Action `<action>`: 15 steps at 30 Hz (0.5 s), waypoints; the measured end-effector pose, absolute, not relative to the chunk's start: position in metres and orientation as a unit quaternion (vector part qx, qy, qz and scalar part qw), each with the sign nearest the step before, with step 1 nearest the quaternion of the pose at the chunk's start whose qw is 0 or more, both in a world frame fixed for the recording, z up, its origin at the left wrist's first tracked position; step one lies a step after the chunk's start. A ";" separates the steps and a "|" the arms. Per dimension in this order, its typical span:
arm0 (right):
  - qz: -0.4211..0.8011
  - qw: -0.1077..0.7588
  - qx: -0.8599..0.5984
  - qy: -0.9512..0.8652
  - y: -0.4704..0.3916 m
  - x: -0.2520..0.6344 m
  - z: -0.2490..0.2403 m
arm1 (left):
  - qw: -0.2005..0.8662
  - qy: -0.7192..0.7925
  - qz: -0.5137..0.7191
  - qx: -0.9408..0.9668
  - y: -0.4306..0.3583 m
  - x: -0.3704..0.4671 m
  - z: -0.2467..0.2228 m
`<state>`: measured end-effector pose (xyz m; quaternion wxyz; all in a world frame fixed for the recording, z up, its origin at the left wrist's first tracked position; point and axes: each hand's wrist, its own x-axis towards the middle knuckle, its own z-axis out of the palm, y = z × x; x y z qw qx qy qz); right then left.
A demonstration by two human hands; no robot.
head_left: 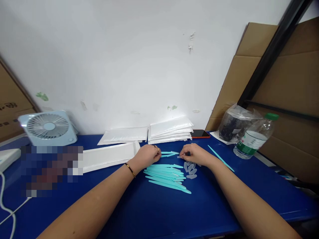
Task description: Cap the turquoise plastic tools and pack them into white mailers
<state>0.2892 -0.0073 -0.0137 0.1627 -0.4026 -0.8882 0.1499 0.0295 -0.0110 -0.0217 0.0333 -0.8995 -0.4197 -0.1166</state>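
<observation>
Head | left hand (pixel 151 154) closed around teal sticks (pixel 171 153), tips toward right hand (pixel 194 154) | right pinching clear cap (pixel 178 157)

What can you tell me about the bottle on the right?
The bottle is clear, apparently plastic, with a green cap on and a green-and-white label round its body. It stands on the blue table, beside a dark item in a clear bag; whether they touch is unclear. Nobody is holding it.

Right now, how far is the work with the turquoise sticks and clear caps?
Perhaps partway. The piled sticks may be finished, though details are too small to confirm. The left hand holds two sticks; the right hand seems to pinch a clear cap near their tips. Loose caps look unused.
</observation>
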 end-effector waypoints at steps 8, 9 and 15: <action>0.172 0.172 -0.431 -0.869 -0.005 0.293 -0.015 | 0.040 -0.401 -0.133 -0.905 -0.011 0.026 -0.025; 0.166 0.173 -0.429 -0.871 -0.005 0.293 -0.015 | 0.042 -0.396 -0.129 -0.908 -0.012 0.026 -0.026; 0.157 0.182 -0.421 -0.875 -0.006 0.294 -0.016 | 0.051 -0.367 -0.107 -0.923 -0.016 0.031 -0.023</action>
